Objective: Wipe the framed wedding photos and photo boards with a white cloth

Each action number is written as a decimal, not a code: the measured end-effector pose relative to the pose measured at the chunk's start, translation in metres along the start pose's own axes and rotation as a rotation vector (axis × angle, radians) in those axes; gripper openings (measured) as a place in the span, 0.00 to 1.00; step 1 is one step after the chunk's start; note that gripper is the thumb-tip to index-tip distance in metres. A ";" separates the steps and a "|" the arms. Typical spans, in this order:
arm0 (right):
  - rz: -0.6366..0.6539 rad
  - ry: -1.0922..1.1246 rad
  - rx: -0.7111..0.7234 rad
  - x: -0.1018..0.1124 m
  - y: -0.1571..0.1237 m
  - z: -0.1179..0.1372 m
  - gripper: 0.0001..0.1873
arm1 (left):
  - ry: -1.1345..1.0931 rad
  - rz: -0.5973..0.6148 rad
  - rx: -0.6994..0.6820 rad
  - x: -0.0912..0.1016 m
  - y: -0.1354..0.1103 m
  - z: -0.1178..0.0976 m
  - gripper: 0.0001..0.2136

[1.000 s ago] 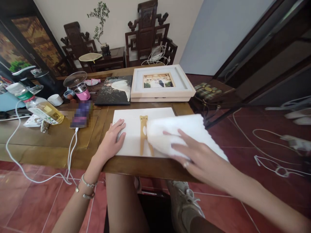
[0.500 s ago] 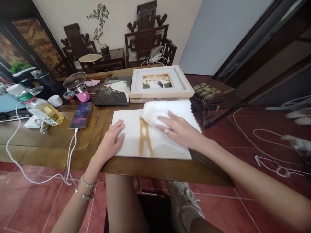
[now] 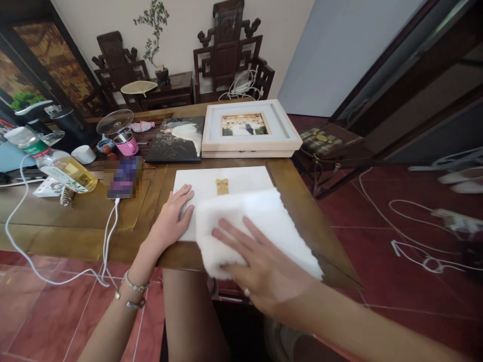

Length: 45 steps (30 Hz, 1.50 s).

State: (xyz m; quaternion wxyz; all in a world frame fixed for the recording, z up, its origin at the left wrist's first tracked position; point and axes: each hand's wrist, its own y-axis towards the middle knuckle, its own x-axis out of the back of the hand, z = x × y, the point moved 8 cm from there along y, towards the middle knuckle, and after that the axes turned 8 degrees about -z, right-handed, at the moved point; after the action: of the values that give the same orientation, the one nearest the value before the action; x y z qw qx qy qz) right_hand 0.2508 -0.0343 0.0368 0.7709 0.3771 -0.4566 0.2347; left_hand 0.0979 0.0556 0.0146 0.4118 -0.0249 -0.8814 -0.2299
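On the table lies a flat white panel with a tan stand on it; the cloth covers all but the stand's top. My left hand rests flat on the panel's left edge, fingers extended and holding nothing. A folded, fluffy white cloth is under my right hand, whose fingers spread over it, with the thumb along its lower edge. The cloth covers the panel's lower right part and reaches the table's front edge. Motion slightly blurs the right hand.
Behind the panel are a pale wooden photo frame and a dark photo panel. A phone on a white cable, a tilted bottle and a pink mug stand left. A plaid bag is beyond the table's right edge.
My right hand has drawn the white cloth toward me and slightly left, from the panel's upper right down over the stand's legs. My left hand has stayed in place.
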 end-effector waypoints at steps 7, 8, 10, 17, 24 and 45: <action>-0.016 0.069 0.079 0.002 0.000 0.003 0.17 | 0.008 0.014 -0.008 0.000 0.000 0.000 0.18; -0.015 0.065 0.058 0.004 0.006 -0.008 0.18 | 0.008 0.012 -0.010 0.000 0.000 0.000 0.18; -0.022 0.051 0.018 0.008 0.021 -0.032 0.18 | 0.003 -0.001 -0.014 0.000 0.000 0.001 0.18; -0.048 -0.046 -0.109 0.014 0.077 -0.108 0.18 | -0.007 -0.010 -0.008 0.000 0.000 0.001 0.17; 0.012 -0.088 -0.081 0.001 0.062 -0.077 0.17 | -0.010 -0.013 -0.014 -0.002 0.000 0.002 0.18; 0.116 -0.151 -0.129 -0.010 0.079 -0.071 0.18 | 0.000 -0.001 -0.003 -0.001 0.001 0.003 0.18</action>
State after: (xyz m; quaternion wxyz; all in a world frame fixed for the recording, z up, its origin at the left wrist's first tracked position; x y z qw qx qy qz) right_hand 0.2277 0.0700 0.0358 0.7421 0.3164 -0.5485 0.2197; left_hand 0.0968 0.0575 0.0124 0.4119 -0.0250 -0.8810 -0.2315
